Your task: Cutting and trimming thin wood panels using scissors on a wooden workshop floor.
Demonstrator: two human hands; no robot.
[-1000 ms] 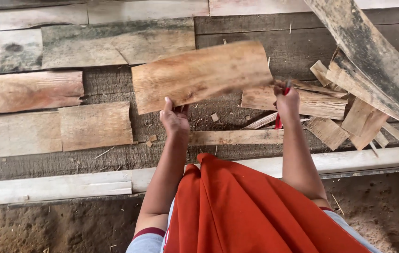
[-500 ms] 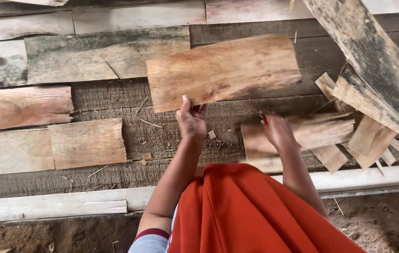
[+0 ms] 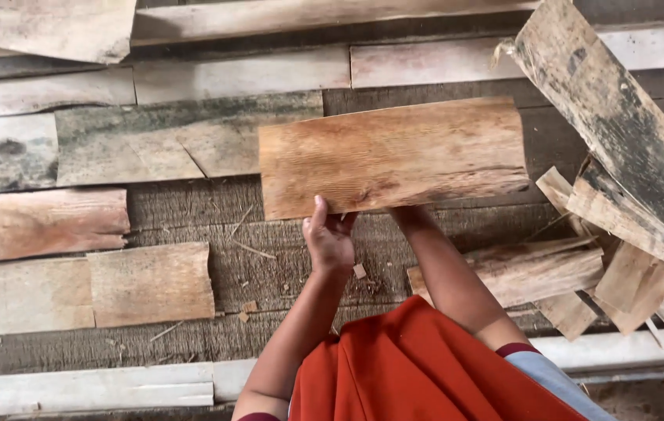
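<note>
A broad, flat, light brown wood slab (image 3: pixel 394 156) is held level in front of me above a floor of weathered planks. My left hand (image 3: pixel 329 238) grips its near edge from below, thumb up against the face. My right forearm reaches up under the slab's near edge at the middle; the right hand itself is hidden behind the wood. Red cloth (image 3: pixel 433 366) covers my lap at the bottom.
Short reddish and pale board pieces (image 3: pixel 148 282) lie flat at the left. A pile of split wood offcuts (image 3: pixel 581 281) sits at the right under a long, dark, mouldy plank (image 3: pixel 620 132) that leans across the top right corner. A pale beam (image 3: pixel 90 387) runs along the near edge.
My right hand left the offcut pile at the right and went up under the slab. The slab stays held up, now nearer the middle of the view.
</note>
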